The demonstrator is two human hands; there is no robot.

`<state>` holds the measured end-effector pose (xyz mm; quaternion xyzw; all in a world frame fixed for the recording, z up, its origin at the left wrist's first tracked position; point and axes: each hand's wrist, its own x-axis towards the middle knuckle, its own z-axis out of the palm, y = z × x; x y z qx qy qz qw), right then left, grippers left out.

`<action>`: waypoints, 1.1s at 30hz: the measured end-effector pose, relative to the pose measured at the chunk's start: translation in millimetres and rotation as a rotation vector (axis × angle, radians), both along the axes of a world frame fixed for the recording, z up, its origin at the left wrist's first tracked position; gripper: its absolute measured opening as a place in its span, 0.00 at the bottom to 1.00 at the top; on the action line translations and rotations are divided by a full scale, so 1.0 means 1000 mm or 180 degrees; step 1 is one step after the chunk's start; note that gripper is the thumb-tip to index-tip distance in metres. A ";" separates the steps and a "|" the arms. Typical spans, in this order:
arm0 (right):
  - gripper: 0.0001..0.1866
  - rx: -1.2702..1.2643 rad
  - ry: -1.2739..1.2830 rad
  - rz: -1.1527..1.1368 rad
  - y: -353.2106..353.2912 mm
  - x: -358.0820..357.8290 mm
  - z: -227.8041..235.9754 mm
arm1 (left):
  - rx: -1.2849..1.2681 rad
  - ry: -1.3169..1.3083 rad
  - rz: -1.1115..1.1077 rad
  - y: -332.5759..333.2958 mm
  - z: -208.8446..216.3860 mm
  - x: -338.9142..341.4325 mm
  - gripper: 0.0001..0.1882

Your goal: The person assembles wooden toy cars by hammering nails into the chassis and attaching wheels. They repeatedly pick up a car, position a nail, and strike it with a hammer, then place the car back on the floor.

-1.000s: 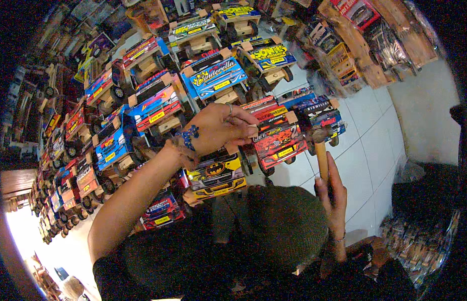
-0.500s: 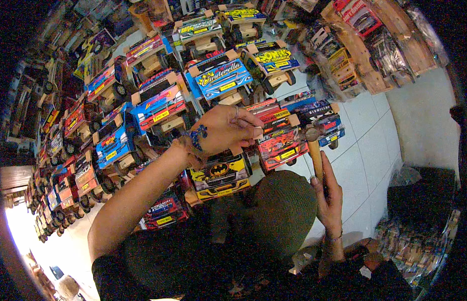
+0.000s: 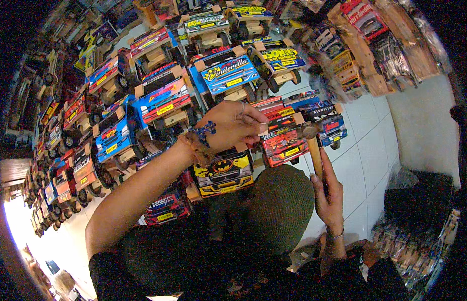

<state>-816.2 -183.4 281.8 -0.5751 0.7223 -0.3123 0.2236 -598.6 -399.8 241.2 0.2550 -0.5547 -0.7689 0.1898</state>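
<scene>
- Up front, the red toy truck (image 3: 283,143) sits among the other toys, its cab just under the left hand (image 3: 233,125).
- Left fingers (image 3: 258,128) pinch together at the truck's roof, on what I cannot tell.
- Right hand (image 3: 330,193) is wrapped around the wooden handle of a hammer (image 3: 314,145), head beside the truck.
- Likely light, stiff thin wood; best steadied by the cab sides.
- Around it: a yellow-black truck (image 3: 224,173), a blue truck (image 3: 228,75), white floor tiles (image 3: 364,150).

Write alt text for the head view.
The left hand rests on a red toy truck while the right hand grips a wooden-handled hammer beside it. Colourful wooden toy trucks crowd the white tiled floor.
</scene>
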 end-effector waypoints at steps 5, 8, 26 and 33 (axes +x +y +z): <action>0.32 0.0775 0.0005 -0.0223 -0.001 -0.001 0.013 | -0.0064 -0.0446 -0.0341 -0.003 0.003 0.001 0.13; 0.32 0.0910 -0.0076 -0.0061 -0.003 -0.005 0.019 | 0.0064 -0.0349 -0.0264 -0.004 0.003 0.001 0.13; 0.30 0.0675 0.0281 0.0337 -0.018 -0.009 0.018 | -0.0268 -0.0260 -0.0008 -0.003 -0.010 -0.003 0.12; 0.31 0.0456 0.0512 0.0521 -0.021 -0.010 0.019 | -0.0228 -0.0226 0.0171 -0.001 -0.007 -0.004 0.12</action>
